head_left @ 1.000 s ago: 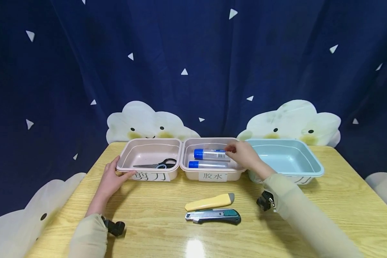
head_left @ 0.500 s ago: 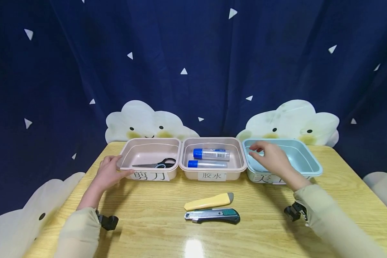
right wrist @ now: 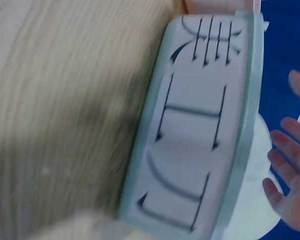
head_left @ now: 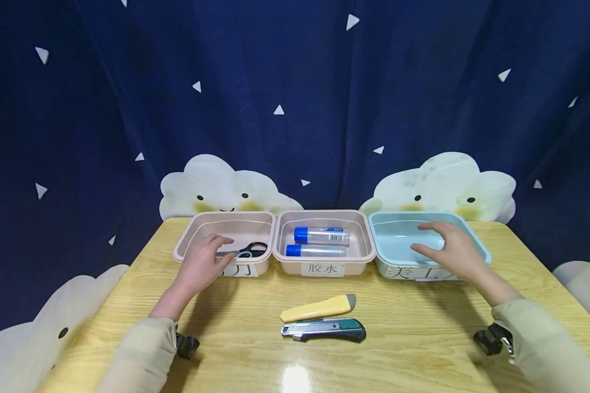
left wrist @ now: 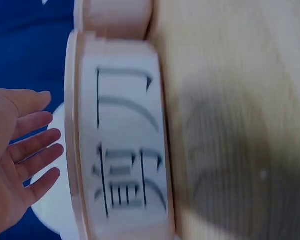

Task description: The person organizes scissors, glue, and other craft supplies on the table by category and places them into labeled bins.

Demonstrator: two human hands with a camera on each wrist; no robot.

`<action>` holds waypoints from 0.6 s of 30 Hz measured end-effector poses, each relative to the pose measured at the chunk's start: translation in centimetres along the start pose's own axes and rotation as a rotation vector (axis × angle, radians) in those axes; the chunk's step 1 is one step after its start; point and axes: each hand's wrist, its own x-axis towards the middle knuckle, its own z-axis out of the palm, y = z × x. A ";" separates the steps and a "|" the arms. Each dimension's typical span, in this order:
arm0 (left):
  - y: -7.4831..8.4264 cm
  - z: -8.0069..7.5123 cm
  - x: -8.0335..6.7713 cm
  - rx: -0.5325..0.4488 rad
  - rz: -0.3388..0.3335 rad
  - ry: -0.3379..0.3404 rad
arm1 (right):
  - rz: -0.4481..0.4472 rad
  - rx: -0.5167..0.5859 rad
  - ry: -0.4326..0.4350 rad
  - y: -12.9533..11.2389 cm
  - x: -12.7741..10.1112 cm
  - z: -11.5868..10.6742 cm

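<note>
Now both hands spread: left hand (head_left: 201, 265) over scissors (head_left: 242, 251), right hand (head_left: 449, 252) over blue tray (head_left: 386, 259).

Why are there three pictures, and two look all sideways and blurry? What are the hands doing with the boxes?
A person wears three cameras: one on the head, one on each wrist. The wrist ones sit close and tilted, so labels look sideways. On the table stand three tubs. The left hand hovers open over the scissors in the left pink tub. The right hand hovers open over the blue tub. The middle tub holds two glue sticks. Two utility knives lie in front. Nothing is held.
</note>
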 end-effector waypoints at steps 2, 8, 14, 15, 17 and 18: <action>0.9 0.5 0.1 -0.042 0.027 -0.002 | 0.004 0.014 0.003 0.7 -0.3 -0.3; 4.2 1.8 0.5 -0.132 0.099 -0.044 | 0.054 0.061 -0.020 3.2 -1.4 -1.4; 7.6 3.0 0.1 -0.198 0.126 -0.184 | 0.111 0.068 -0.040 5.4 -2.3 -1.6; 8.2 3.2 0.0 -0.224 0.131 -0.213 | 0.119 0.068 -0.044 5.7 -2.5 -1.6; 9.2 3.7 -0.2 -0.245 0.153 -0.266 | 0.139 0.068 -0.055 6.1 -2.7 -1.5; 9.6 3.9 -0.2 -0.242 0.170 -0.293 | 0.147 0.069 -0.058 6.2 -2.8 -1.5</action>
